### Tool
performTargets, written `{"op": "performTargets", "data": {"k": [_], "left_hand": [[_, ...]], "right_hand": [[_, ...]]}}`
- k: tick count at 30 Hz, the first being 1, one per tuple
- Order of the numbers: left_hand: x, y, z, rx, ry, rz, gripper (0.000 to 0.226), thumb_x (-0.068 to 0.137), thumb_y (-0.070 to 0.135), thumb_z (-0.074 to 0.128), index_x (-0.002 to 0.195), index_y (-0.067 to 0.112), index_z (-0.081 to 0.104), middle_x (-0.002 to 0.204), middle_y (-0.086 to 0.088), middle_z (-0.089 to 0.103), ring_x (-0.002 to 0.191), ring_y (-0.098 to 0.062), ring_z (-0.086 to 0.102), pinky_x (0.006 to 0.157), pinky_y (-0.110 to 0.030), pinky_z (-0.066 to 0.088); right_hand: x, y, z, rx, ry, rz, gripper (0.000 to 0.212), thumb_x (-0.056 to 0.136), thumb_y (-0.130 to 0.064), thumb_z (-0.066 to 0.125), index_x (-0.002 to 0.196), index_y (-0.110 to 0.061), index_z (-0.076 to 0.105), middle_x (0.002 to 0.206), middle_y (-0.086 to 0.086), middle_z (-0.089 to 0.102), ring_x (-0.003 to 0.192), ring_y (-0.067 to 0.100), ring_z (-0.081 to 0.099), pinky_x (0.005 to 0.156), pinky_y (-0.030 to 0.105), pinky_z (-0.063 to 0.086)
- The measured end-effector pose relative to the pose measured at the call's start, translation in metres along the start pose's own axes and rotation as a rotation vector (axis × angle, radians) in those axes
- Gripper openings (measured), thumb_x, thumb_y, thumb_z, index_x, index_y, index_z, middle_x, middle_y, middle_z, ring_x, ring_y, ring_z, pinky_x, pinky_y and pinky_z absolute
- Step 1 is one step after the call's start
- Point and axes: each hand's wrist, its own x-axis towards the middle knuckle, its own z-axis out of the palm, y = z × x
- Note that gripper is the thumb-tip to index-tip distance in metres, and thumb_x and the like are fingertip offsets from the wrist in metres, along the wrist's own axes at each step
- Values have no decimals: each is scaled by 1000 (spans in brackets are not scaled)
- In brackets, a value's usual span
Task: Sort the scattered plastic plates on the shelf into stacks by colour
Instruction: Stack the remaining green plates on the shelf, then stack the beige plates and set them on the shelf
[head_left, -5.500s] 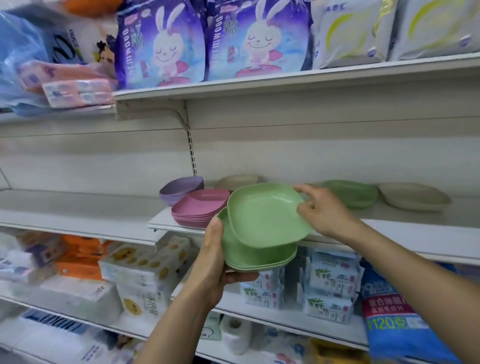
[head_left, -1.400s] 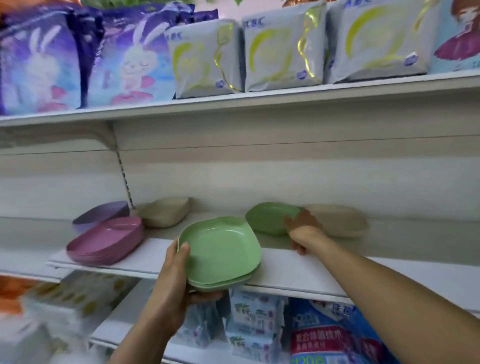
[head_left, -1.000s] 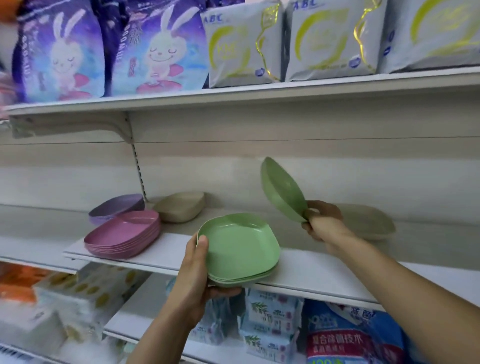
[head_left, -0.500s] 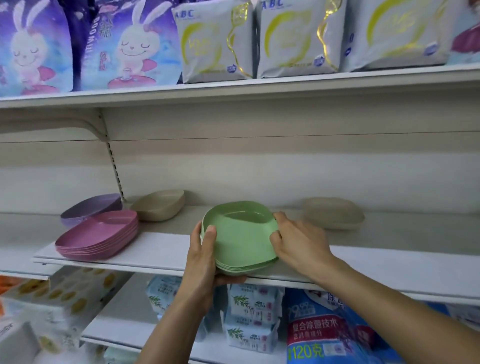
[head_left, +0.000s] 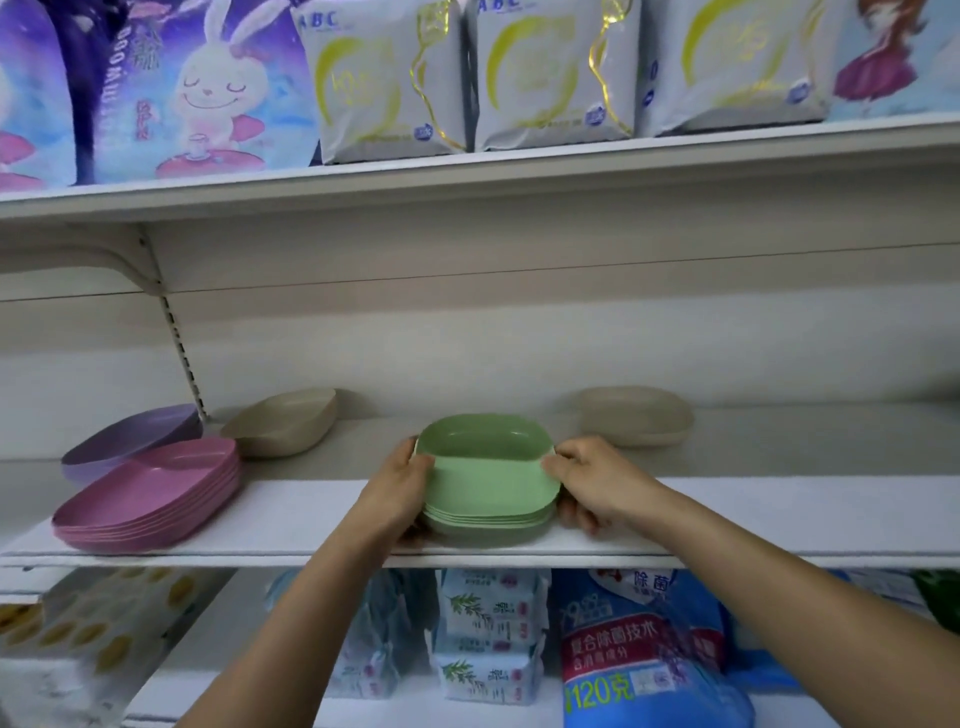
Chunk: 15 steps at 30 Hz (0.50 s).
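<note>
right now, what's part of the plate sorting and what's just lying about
Job: green square plastic plate stack, pink plastic plate stack, purple plastic plate, left beige plastic plate, right beige plastic plate.
Idle: white packs, purple bunny packs, blue bag.

Both hands (head_left: 400, 488) (head_left: 592, 480) grip green plates (head_left: 488, 483) on shelf (head_left: 753, 519).
</note>
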Motion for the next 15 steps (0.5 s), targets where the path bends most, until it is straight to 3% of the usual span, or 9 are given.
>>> {"op": "performTargets", "data": {"k": [1,2,4,6,8,12,13,15], "left_hand": [[7,-2,-2,96,4,9,32,99,29,34,125,27,53,109,-9,64,87,-27,61,68,-35,51],[13,-5,-4,174,-2,5,32,97,31,35,121,28,56,102,-7,66,82,-28,62,66,-35,50],[20,-10,-5,231,-42,-23,32,95,29,36,116,25,60,79,-4,62,61,-23,55,49,-27,42],[24,-13,-4,241,-51,-36,29,96,27,39,113,23,62,74,-2,59,53,-20,51,46,-23,38],[27,-13,-2,241,-27,-23,28,96,33,41,112,23,62,83,-6,64,59,-23,54,49,-25,41],[28,-8,-1,301,56,32,33,97,41,43,118,23,61,107,-10,67,89,-33,64,72,-41,51],[27,-5,-2,287,78,33,34,97,41,43,119,23,60,109,-10,67,93,-34,64,72,-42,53],[26,-3,-4,228,109,37,33,98,41,44,123,23,58,111,-10,65,82,-29,62,53,-33,50]], "right_hand": [[0,2,-3,22,-6,20,28,102,-34,39,97,-15,59,59,8,63,37,14,48,36,20,35],[1,3,-7,28,13,35,30,102,-38,38,98,-17,60,60,7,63,38,14,48,38,20,36],[12,8,-24,-52,155,40,35,101,-39,41,102,-12,64,67,8,65,46,17,56,46,22,42],[30,19,-48,-250,376,46,30,97,-34,49,105,-11,67,94,10,70,80,25,66,68,25,48],[44,31,-71,-406,505,110,25,93,-33,51,105,-19,67,115,9,65,104,29,61,86,32,49],[55,47,-108,-545,484,264,39,94,-34,46,126,-12,50,130,15,40,118,34,50,95,39,43],[57,52,-115,-568,487,300,43,94,-35,45,130,-10,46,132,16,38,121,35,48,94,40,42],[59,60,-129,-549,463,382,49,95,-36,45,132,-4,43,132,19,45,118,35,51,88,38,44]]}}
